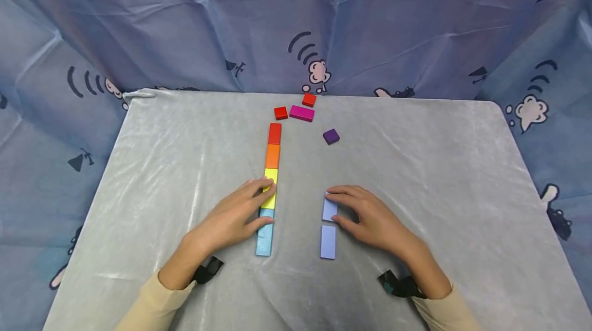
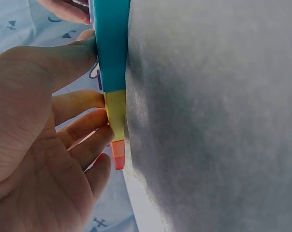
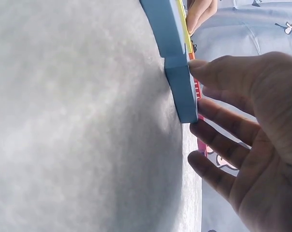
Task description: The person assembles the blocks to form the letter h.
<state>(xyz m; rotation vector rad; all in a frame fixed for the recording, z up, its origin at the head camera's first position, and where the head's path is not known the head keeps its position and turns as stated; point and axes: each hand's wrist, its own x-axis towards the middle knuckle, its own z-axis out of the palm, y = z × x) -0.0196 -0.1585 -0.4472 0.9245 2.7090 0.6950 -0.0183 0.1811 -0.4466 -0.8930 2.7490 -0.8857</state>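
Observation:
A straight row of blocks runs away from me: a light blue block (image 1: 264, 240) nearest, then a yellow block (image 1: 271, 172), an orange block (image 1: 273, 156) and a red block (image 1: 275, 133). My left hand (image 1: 231, 215) lies over this row from the left, fingertips on the yellow block and thumb on the light blue one. To the right, my right hand (image 1: 370, 215) pinches a periwinkle block (image 1: 329, 211) between thumb at its near end and fingers at its far end. Another periwinkle block (image 1: 328, 242) lies just nearer, in line with it.
Beyond the row lie two small red blocks, one left (image 1: 280, 113) and one farther back (image 1: 309, 99), with a magenta block (image 1: 302, 113) between them. A dark purple block (image 1: 331, 136) sits nearer, on the right. Grey cloth (image 1: 416, 166) covers the table; a blue patterned curtain (image 1: 393, 28) hangs behind.

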